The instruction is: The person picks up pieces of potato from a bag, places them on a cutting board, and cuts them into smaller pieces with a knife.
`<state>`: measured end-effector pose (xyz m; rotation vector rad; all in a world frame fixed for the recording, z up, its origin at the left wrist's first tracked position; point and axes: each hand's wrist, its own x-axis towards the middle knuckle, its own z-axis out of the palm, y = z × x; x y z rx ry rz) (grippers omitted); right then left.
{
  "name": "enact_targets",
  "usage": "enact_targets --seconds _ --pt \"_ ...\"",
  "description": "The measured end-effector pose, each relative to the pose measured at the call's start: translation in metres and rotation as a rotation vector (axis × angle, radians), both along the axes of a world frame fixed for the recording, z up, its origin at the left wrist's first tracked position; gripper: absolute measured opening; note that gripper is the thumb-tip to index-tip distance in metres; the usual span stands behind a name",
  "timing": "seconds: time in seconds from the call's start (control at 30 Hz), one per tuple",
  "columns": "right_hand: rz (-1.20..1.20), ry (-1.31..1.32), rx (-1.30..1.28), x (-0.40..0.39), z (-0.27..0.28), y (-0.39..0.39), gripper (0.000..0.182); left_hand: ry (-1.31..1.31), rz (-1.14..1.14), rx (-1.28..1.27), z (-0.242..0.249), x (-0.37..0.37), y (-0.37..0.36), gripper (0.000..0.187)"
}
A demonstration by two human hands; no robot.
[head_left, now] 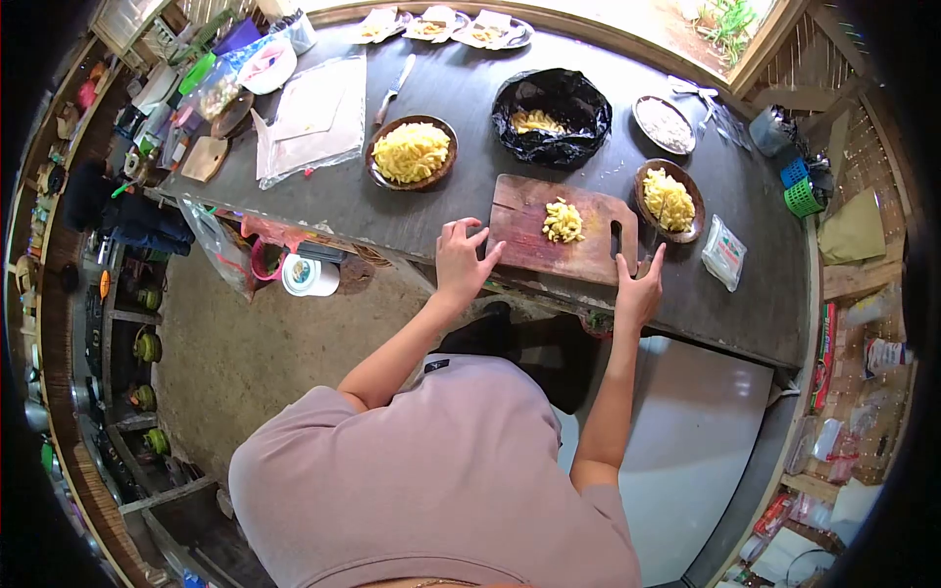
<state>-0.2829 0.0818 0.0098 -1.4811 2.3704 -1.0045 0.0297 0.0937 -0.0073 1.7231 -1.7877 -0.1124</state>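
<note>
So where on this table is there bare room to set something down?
The dark tabletop is bare between the left brown bowl of yellow pieces and the front edge, and right of the white plastic packet. Crowded: where the reddish-brown wooden board nearly meets the right bowl, and at the cluttered left end.

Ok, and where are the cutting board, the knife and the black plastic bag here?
Cutting board (521, 218): head view, bare wood left of the yellow pieces.
Knife (385, 105): head view, the handle.
Black plastic bag (539, 152): head view, its near wall.
</note>
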Motion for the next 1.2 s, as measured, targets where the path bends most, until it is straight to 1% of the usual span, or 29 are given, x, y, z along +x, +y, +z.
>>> enact_targets --seconds 0.1,0.17,0.33,0.4,0.47,0.53,0.6,0.63,0.73,0.77,0.87,0.93,1.0,1.07,1.1,1.13,1.2 --pt "-0.048 -0.035 0.068 0.004 0.012 -0.004 0.098 0.077 -0.003 0.001 0.000 -0.002 -0.003 0.039" --pt "-0.077 -0.039 0.138 0.007 0.020 -0.006 0.097 0.313 0.007 0.057 -0.001 -0.002 -0.006 0.035" --pt "-0.126 0.010 0.184 0.007 0.012 -0.006 0.093 0.351 -0.014 0.125 -0.005 0.005 -0.014 0.033" --pt "-0.141 0.034 0.200 0.012 0.011 0.007 0.091 0.440 -0.017 0.211 -0.007 0.009 -0.020 0.034" --pt "-0.196 -0.021 0.220 0.021 0.018 0.027 0.088 0.428 -0.031 0.232 -0.006 0.012 -0.030 0.034" --pt "-0.227 -0.014 0.247 0.024 0.015 0.044 0.086 0.420 -0.057 0.258 -0.003 0.006 -0.039 0.034" --pt "-0.266 -0.044 0.248 0.031 0.017 0.056 0.085 0.396 -0.095 0.221 0.002 0.001 -0.052 0.033" --pt "-0.279 -0.054 0.252 0.037 0.028 0.060 0.083 0.360 -0.118 0.172 0.001 -0.003 -0.059 0.031" --pt "-0.292 -0.038 0.249 0.036 0.027 0.068 0.080 0.335 -0.181 0.142 0.005 -0.015 -0.078 0.032" --pt "-0.290 -0.034 0.209 0.033 0.022 0.069 0.081 0.346 -0.199 0.150 0.004 -0.020 -0.083 0.032" --pt "-0.356 -0.065 0.229 0.032 0.032 0.067 0.085 0.369 -0.257 0.181 0.006 -0.022 -0.096 0.034" --pt "-0.363 -0.046 0.184 0.028 0.025 0.065 0.086 0.413 -0.250 0.283 0.015 -0.024 -0.097 0.036" --pt "-0.370 -0.031 0.145 0.026 0.017 0.065 0.088 0.399 -0.274 0.261 0.011 -0.026 -0.095 0.035" --pt "-0.346 -0.006 0.092 0.027 0.010 0.060 0.088 0.507 -0.260 0.305 0.011 -0.024 -0.095 0.035" --pt "-0.393 -0.050 0.135 0.033 0.020 0.055 0.083 0.561 -0.259 0.384 0.012 -0.021 -0.094 0.038" --pt "-0.410 -0.051 0.128 0.033 0.020 0.054 0.083 0.559 -0.278 0.383 0.012 -0.020 -0.093 0.038" --pt "-0.458 -0.113 0.235 0.035 0.022 0.053 0.079 0.633 -0.322 0.347 0.011 -0.017 -0.090 0.043"
